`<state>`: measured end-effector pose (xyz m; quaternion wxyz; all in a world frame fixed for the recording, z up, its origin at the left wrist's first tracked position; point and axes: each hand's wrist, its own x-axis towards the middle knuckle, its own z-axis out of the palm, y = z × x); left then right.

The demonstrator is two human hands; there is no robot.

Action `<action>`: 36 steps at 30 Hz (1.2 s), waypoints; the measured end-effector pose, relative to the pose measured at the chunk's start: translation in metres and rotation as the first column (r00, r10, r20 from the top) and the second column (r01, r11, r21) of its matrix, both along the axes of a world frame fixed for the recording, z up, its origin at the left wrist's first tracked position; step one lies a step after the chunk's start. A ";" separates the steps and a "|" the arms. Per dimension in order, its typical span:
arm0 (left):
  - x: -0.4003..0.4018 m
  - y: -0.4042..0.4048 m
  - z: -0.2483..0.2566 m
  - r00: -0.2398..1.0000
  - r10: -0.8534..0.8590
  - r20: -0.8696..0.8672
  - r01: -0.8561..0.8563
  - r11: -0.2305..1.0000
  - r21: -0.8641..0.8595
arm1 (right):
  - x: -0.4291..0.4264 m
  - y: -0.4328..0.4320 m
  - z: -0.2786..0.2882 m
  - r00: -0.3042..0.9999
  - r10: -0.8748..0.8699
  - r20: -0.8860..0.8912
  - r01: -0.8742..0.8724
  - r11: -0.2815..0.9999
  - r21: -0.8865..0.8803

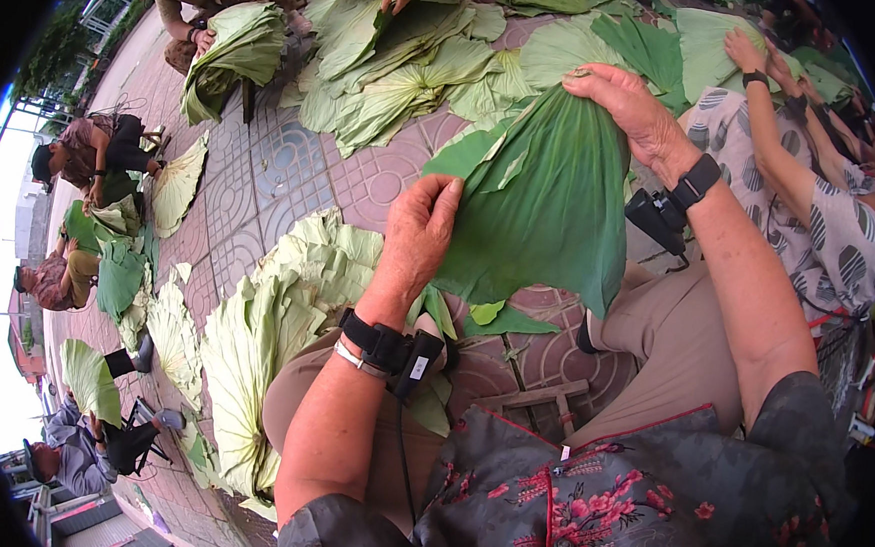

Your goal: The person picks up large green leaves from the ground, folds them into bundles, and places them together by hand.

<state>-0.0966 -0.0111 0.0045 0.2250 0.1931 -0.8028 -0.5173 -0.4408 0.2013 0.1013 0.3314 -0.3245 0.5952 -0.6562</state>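
A large green lotus leaf [547,197], gathered in pleats, hangs between my hands above my lap. My right hand [628,105] pinches its gathered top between thumb and fingers. Lower and to the left, my left hand [425,228] grips the leaf's left edge with thumb and forefinger. A folded strip with a paler underside runs down the leaf's left side. Below it, green leaf pieces [510,321] lie on the paving by my feet. Stacked pale lotus leaves [252,352], underside up, spread beside my left leg.
More lotus leaves [411,84] cover the patterned paving [383,172] ahead. Co-workers sit along the left and at the top, handling leaves. Close on my right, a person in a patterned garment [780,197] holds a pale leaf [710,49]. A wooden piece [539,396] shows between my legs.
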 end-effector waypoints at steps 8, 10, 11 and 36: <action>-0.011 0.017 0.005 0.997 -0.024 -0.074 0.036 0.986 0.162 | -0.003 0.001 -0.001 0.997 0.053 -0.054 -0.051 0.998 0.035; -0.011 0.016 0.006 0.996 0.015 -0.090 0.003 0.981 0.196 | -0.003 0.002 -0.001 0.998 0.052 -0.042 -0.051 0.998 0.045; -0.011 0.015 0.007 0.995 0.035 -0.099 -0.013 0.977 0.212 | -0.002 0.003 -0.002 0.998 0.051 -0.046 -0.050 0.998 0.041; 0.064 -0.084 -0.007 0.940 0.286 0.184 -0.321 0.927 0.197 | -0.092 0.046 -0.001 0.952 -0.274 -0.136 0.276 0.961 -0.009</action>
